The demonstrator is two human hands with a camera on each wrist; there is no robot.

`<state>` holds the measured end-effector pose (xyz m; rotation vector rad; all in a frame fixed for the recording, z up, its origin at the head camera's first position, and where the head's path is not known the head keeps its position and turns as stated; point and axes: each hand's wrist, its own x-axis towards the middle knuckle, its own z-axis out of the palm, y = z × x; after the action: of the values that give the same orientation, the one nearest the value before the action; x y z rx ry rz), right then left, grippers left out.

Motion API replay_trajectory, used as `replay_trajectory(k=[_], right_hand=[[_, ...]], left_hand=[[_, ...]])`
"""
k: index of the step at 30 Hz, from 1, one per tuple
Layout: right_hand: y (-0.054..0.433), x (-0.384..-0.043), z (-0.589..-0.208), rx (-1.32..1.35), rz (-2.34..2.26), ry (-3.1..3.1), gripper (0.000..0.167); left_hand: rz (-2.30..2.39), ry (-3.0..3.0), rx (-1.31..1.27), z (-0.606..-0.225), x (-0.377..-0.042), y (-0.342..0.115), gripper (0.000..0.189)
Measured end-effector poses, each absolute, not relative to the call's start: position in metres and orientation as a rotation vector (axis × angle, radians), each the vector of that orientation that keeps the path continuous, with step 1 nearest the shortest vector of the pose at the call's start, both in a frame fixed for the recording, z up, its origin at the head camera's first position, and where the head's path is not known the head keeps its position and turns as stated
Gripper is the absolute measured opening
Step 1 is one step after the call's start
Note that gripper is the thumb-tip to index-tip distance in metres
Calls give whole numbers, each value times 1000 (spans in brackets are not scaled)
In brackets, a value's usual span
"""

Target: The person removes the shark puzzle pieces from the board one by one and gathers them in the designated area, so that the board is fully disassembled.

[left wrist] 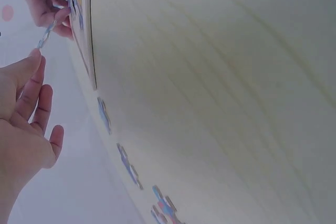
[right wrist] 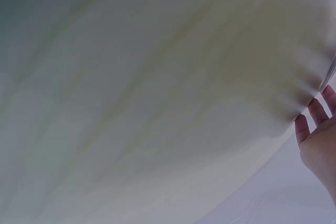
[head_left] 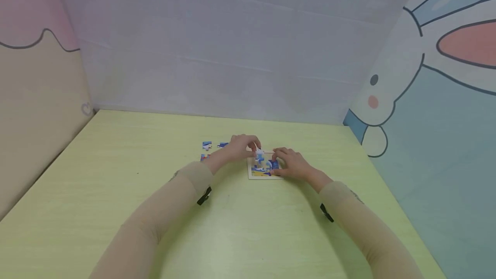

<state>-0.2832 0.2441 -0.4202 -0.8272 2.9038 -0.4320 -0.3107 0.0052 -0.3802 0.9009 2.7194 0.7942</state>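
Observation:
My left hand [head_left: 242, 146] pinches a blue-and-white jigsaw piece [head_left: 259, 153] between thumb and fingertips, over the left part of a light-framed puzzle board [head_left: 265, 178]. In the left wrist view the piece [left wrist: 45, 35] stands tilted, held at its lower end, while the other fingers spread loosely. My right hand [head_left: 293, 163] rests at the board's right side, its thumb and fingers apart over fitted blue pieces [head_left: 274, 164]. Yellow and blue pieces [head_left: 259, 172] fill the bottom of the board. Only some right fingertips [right wrist: 302, 124] show in the right wrist view, near the board's edge.
Several loose jigsaw pieces lie left of the board, among them a blue-and-white piece [head_left: 207, 145] and one with red [head_left: 204, 157], partly behind the left forearm. The pale yellow table [head_left: 248, 236] meets a white cloth wall [head_left: 217, 76] behind and a painted panel [head_left: 445, 154] at right.

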Motion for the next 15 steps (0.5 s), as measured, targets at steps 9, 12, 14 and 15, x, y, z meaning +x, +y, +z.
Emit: replay_trajectory(k=[9,12,14,15], right_hand=[[244,-283,-419,-792,-430,2892,37],[244,-283,-419,-789,-430,2891,36],[244,-282,-419,-792,-434,2888,36],[245,-282,-419,-794,-435,2887,36]], left_hand=[[867,2683,945,-372,-312,-20,27],[896,2649,971,-368,-313,-30,25],[900,2645,972,-366,-314,-37,24],[900,2648,970,-366,-314,-41,24]])
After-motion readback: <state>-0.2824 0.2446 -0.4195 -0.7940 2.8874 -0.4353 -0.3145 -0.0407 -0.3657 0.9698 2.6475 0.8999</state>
